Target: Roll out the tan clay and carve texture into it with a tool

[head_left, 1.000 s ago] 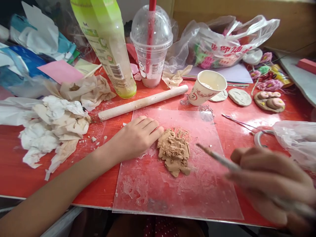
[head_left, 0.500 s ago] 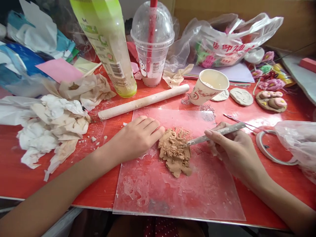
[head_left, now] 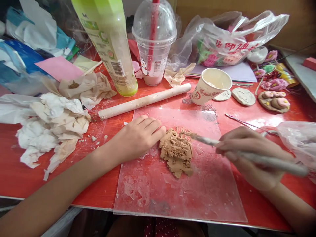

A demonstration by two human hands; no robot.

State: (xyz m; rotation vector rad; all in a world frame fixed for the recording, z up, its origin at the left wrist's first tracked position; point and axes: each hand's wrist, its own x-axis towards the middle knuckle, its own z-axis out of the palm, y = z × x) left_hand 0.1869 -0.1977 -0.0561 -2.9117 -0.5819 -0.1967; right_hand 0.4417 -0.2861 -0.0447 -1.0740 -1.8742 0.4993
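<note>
A lump of brown clay (head_left: 176, 154) lies flattened and rough-surfaced on a clear plastic sheet (head_left: 209, 197). My left hand (head_left: 143, 138) rests palm down at the clay's left side, fingers stretched out, with the fingertips at the clay's upper left edge. Held in my right hand (head_left: 254, 156) is a clay-smeared modelling tool (head_left: 203, 139), its tip at the upper right edge of the clay. This hand is blurred by motion, and its fingers are closed around the tool's handle.
Behind the sheet lie a rolling pin (head_left: 145, 101) and a paper cup (head_left: 211, 87) with liquid. A green bottle (head_left: 112, 52) and a domed plastic cup (head_left: 154, 46) stand farther back. Crumpled tissues (head_left: 53, 121) are at left; clay discs (head_left: 244, 96) and a plastic bag (head_left: 300, 141) at right.
My right hand has moved right and turned, so the tool's handle now points down to the right. The tool's tip has shifted to the clay's upper edge. My left hand stays put.
</note>
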